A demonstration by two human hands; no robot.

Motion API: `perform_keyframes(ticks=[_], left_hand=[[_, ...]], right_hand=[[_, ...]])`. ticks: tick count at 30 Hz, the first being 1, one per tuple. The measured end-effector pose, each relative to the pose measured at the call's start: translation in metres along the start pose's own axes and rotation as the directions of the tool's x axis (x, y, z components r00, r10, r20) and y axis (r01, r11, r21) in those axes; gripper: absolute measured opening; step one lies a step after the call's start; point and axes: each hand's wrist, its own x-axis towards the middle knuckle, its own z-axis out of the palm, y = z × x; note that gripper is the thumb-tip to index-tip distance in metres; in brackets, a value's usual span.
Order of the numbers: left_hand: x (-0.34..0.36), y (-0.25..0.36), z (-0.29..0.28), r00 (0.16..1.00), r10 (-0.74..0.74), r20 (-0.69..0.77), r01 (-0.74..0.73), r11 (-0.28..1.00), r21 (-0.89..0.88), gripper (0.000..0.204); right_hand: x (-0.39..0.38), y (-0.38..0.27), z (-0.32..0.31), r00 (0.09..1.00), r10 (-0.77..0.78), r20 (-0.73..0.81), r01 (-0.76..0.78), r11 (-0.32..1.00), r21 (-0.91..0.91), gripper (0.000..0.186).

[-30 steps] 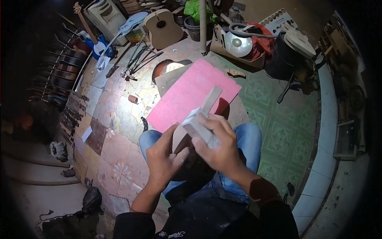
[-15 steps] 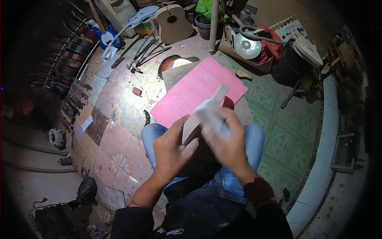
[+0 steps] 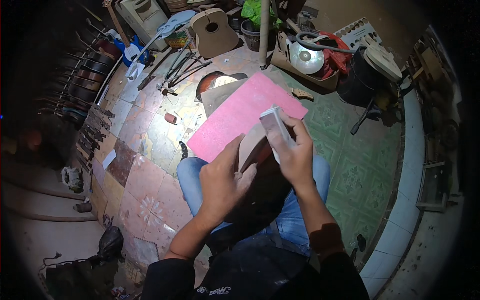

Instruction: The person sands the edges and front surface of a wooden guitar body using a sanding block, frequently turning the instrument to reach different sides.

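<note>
My left hand [image 3: 220, 185] grips the near end of a pale wooden piece [image 3: 251, 146], with thumb and fingers along its sides. My right hand [image 3: 296, 162] is closed on a pale grey block [image 3: 271, 127], held at the far right part of the wood and hiding some of it; whether they touch I cannot tell. Beneath both hands a dark object [image 3: 255, 207] lies across my jeans-clad lap, its shape mostly hidden. Beyond my knees a pink board [image 3: 220, 125] rests on a brown sheet [image 3: 212, 96], over part of a sunburst guitar body [image 3: 205, 85].
At the back stand an unfinished guitar body [image 3: 212, 37], a blue guitar [image 3: 130, 52], a bucket [image 3: 252, 40] and a cardboard box [image 3: 320, 77]. A guitar rack [image 3: 85, 80] is on the left, metal stands [image 3: 177, 75] lie near it, and a glass-fronted frame [image 3: 431, 185] is at the right.
My right hand and the grey block have moved up and to the right along the wood, toward its far end. My left hand, still gripping, has shifted slightly up and right.
</note>
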Motion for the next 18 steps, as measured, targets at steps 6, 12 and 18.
perform_keyframes(ticks=[6, 12, 18], left_hand=[[0.006, 0.001, 0.004, 0.999, 0.05, 0.007, -0.05, 0.999, 0.002, 0.057], [0.015, 0.008, 0.008, 0.995, -0.036, 0.094, 0.031, 0.998, 0.06, 0.061], [0.017, 0.007, 0.012, 0.998, 0.062, 0.006, -0.062, 0.995, 0.073, 0.058]], right_hand=[[-0.022, -0.003, -0.004, 0.911, -0.396, 0.115, 0.411, 0.848, -0.335, 0.047], [-0.037, -0.032, 0.002, 0.853, -0.489, 0.183, 0.519, 0.754, -0.404, 0.043], [0.006, 0.001, -0.014, 0.998, -0.05, 0.034, 0.052, 0.997, -0.053, 0.045]])
